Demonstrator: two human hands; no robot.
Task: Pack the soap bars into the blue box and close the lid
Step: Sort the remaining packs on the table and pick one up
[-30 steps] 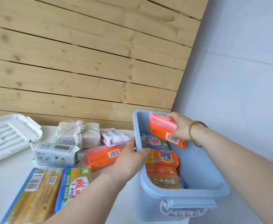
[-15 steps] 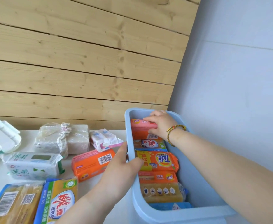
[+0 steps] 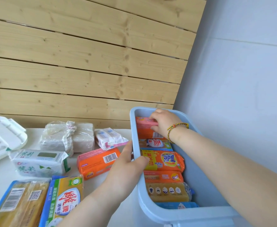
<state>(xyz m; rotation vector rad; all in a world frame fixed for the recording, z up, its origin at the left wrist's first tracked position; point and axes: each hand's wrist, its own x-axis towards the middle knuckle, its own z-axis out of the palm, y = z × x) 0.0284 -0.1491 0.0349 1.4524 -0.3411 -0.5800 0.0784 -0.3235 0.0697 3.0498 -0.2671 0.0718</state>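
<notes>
A right hand [image 3: 163, 124] closes its fingers on a pink-and-orange soap bar [image 3: 145, 128] at the far end of the blue box [image 3: 135, 149], at about 1 o'clock in the view, while the left hand [image 3: 128, 166] clamps the box's left rim, thumb hooked inside and fingers outside. A woven bracelet [image 3: 177, 128] circles the right wrist. The held bar sits low inside the box, its pink edge against the far wall. Toward 6 o'clock from it, other bars lie in a row along the box floor: a green-and-white pack [image 3: 155, 143], an orange Tide bar [image 3: 164, 161], a second orange pack [image 3: 163, 176], a yellow bar in clear wrap [image 3: 167, 191] and a blue pack [image 3: 177, 205] at the near end. On the white table [image 3: 0, 176], at 9 o'clock from the box, unpacked soaps wait: an orange bar [image 3: 96, 163] just beside the left hand, a white-and-pink pack [image 3: 109, 138], a plastic-wrapped pale block [image 3: 67, 136], a white-and-green pack [image 3: 39, 163], and two large yellow bars [image 3: 36, 203] at 7 o'clock. The white lid [image 3: 3, 138] lies off the box at the table's far-left edge.
</notes>
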